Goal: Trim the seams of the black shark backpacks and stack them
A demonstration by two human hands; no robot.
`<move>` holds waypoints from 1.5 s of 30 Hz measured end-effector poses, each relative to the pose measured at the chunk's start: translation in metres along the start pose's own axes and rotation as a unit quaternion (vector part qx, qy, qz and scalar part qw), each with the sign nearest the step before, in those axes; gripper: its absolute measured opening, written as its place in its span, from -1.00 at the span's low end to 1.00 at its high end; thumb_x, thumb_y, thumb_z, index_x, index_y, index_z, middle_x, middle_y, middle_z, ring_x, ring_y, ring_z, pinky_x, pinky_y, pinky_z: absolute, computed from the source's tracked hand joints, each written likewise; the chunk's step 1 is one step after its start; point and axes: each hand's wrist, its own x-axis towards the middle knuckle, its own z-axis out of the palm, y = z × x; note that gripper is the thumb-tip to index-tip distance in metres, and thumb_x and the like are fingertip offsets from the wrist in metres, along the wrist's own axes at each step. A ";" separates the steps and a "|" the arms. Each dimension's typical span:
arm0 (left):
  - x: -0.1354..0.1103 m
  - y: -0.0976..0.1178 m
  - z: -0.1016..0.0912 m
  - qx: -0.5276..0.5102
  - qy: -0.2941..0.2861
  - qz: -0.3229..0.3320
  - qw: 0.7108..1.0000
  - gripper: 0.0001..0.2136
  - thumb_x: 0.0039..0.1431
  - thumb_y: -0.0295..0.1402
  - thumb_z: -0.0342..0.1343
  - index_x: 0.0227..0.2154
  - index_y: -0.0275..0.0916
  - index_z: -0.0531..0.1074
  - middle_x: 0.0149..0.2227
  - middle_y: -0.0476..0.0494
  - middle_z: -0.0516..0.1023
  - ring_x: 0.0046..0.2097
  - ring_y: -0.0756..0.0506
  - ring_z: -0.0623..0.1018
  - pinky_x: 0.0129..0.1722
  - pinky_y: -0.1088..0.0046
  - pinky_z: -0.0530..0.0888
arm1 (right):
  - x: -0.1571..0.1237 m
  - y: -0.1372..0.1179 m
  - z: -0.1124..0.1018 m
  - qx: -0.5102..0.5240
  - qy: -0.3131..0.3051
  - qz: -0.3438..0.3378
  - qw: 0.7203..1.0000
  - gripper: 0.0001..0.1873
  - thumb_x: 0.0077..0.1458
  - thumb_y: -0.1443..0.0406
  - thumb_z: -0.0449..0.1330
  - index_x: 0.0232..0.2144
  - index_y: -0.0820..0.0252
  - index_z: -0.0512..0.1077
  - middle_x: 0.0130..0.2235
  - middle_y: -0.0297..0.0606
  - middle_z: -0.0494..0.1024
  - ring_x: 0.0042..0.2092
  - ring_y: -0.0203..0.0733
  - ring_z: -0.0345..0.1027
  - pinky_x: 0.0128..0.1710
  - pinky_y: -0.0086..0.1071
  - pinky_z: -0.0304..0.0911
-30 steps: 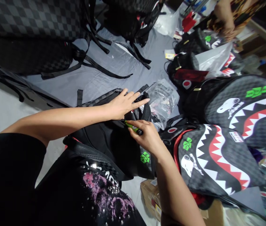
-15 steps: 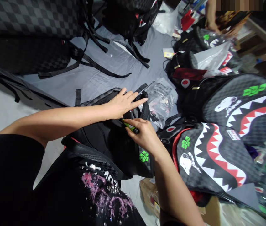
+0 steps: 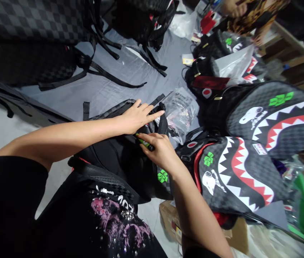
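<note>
A black backpack [image 3: 119,161] with a checkered edge lies in front of me on the grey sheet [image 3: 109,86]. My left hand [image 3: 137,116] rests flat on its top near the carry handle, fingers stretched out. My right hand [image 3: 159,150] is closed around a small green and black tool [image 3: 144,142], its tip against the backpack just below my left hand.
Shark-mouth backpacks [image 3: 237,175] are piled on the right. A clear plastic bag [image 3: 180,111] lies beyond my hands. Checkered backpacks [image 3: 33,39] with loose straps fill the far left. Another person's hand [image 3: 233,9] works at the top right. A cardboard box [image 3: 170,218] sits below.
The view has drifted slightly, so everything sits a little further left and up. My hands stay in the same place on the backpack.
</note>
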 end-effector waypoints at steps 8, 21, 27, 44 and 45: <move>0.001 -0.003 -0.003 0.010 -0.004 0.014 1.000 -0.11 0.20 -0.24 0.17 0.45 -0.25 -0.23 0.34 -0.44 0.17 0.27 -0.38 0.28 0.26 0.05 0.11 | 0.003 -0.003 0.003 -0.004 -0.001 0.007 1.000 -0.62 0.21 0.34 0.21 0.07 0.06 0.52 -0.04 -0.16 0.65 -0.02 -0.03 0.51 0.03 -0.16 0.25; 0.001 -0.002 -0.001 0.010 0.003 0.005 1.000 -0.17 0.23 -0.31 0.13 0.45 -0.23 -0.21 0.32 -0.41 0.23 0.23 -0.36 0.30 0.22 0.10 0.11 | 0.008 -0.012 -0.003 -0.042 -0.031 0.022 0.998 -0.65 0.25 0.31 0.17 0.06 0.06 0.53 -0.04 -0.16 0.66 -0.01 -0.04 0.52 0.04 -0.18 0.21; 0.001 -0.002 -0.001 0.005 0.001 0.000 1.000 -0.16 0.20 -0.36 0.12 0.45 -0.23 -0.21 0.33 -0.39 0.21 0.25 -0.34 0.28 0.24 0.09 0.07 | 0.001 -0.010 -0.008 -0.071 -0.051 0.050 0.995 -0.63 0.25 0.28 0.16 0.08 0.10 0.53 -0.12 -0.10 0.67 -0.09 -0.02 0.54 0.01 -0.17 0.21; 0.001 -0.004 0.002 -0.004 0.020 -0.002 1.000 -0.21 0.22 -0.37 0.12 0.44 -0.22 -0.13 0.30 -0.35 0.27 0.23 -0.33 0.31 0.23 0.10 0.11 | 0.000 -0.005 0.008 0.027 0.020 0.034 0.999 -0.63 0.22 0.33 0.18 0.07 0.08 0.51 -0.04 -0.17 0.66 -0.03 -0.07 0.52 0.02 -0.21 0.29; 0.001 -0.004 0.002 -0.002 0.020 -0.001 1.000 -0.20 0.21 -0.38 0.13 0.44 -0.22 -0.14 0.30 -0.35 0.26 0.23 -0.32 0.31 0.23 0.10 0.11 | 0.000 -0.005 0.008 0.018 0.022 0.040 0.999 -0.63 0.22 0.32 0.18 0.07 0.08 0.52 -0.06 -0.16 0.66 -0.04 -0.06 0.52 0.02 -0.20 0.30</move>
